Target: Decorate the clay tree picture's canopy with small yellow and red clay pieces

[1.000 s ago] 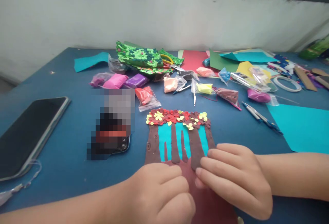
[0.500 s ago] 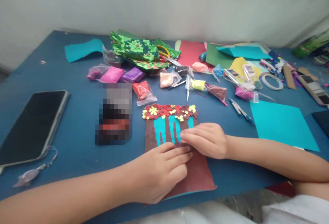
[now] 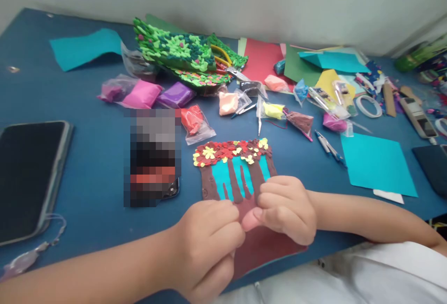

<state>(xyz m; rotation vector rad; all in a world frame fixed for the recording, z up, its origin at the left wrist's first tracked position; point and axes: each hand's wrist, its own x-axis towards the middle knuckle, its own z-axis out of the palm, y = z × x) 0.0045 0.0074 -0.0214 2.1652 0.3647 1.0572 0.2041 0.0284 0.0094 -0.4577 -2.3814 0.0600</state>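
Note:
A clay picture (image 3: 233, 166) on teal card lies near the front edge of the blue table (image 3: 87, 173). It shows brown trunks under a band of red and yellow flowers. My left hand (image 3: 206, 246) is curled, fingertips pressed together on the brown clay at the card's lower part. My right hand (image 3: 284, 208) is curled too, thumb and fingers pinching the same brown clay right beside the left fingertips. The two hands touch over the middle of the card and hide its lower half.
A black phone (image 3: 28, 176) lies at the left, a blurred-out object (image 3: 153, 157) beside the picture. Bags of coloured clay (image 3: 143, 94), a green clay piece (image 3: 178, 52), coloured paper sheets (image 3: 377, 164), pens (image 3: 328, 145) and a tape ring (image 3: 370, 106) crowd the back and right.
Both hands have curled from lying flat on the clay into pinches that meet over the card's middle. The camera has tipped down and left, so the table sits higher in view.

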